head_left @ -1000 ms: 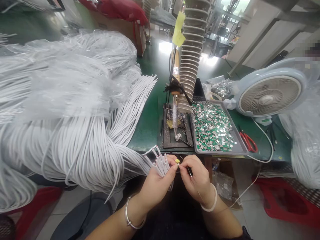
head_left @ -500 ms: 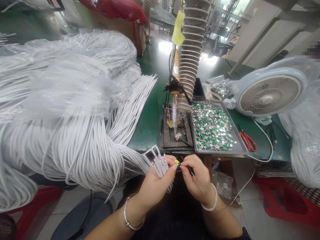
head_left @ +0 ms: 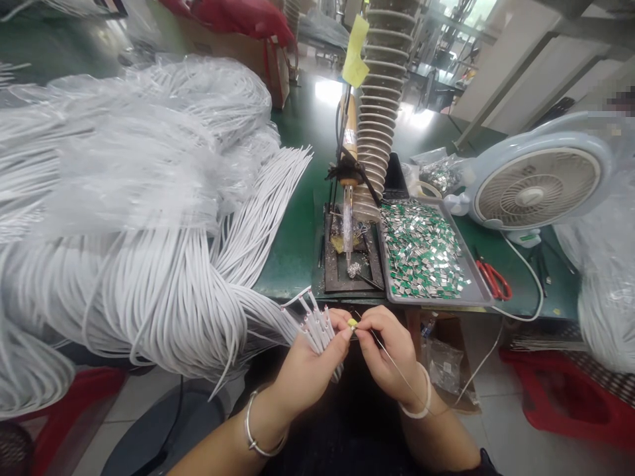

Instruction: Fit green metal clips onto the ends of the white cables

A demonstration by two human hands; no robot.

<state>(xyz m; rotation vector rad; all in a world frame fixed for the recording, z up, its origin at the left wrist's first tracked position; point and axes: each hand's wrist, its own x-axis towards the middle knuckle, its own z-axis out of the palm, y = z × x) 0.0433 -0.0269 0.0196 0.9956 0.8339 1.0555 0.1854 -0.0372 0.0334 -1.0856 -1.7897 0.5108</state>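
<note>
Risen slightly, the right hand [head_left: 391, 357] pinches a thin wire [head_left: 397, 371]; the left hand [head_left: 310, 367] clenches white cables [head_left: 317, 330], tips partly hidden.

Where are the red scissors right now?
The red-handled scissors lie on the green workbench in the head view, right of the metal tray and below the white fan.

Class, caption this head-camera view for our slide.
Left hand grips white cable ends while right hand pinches a thin wire.
</note>
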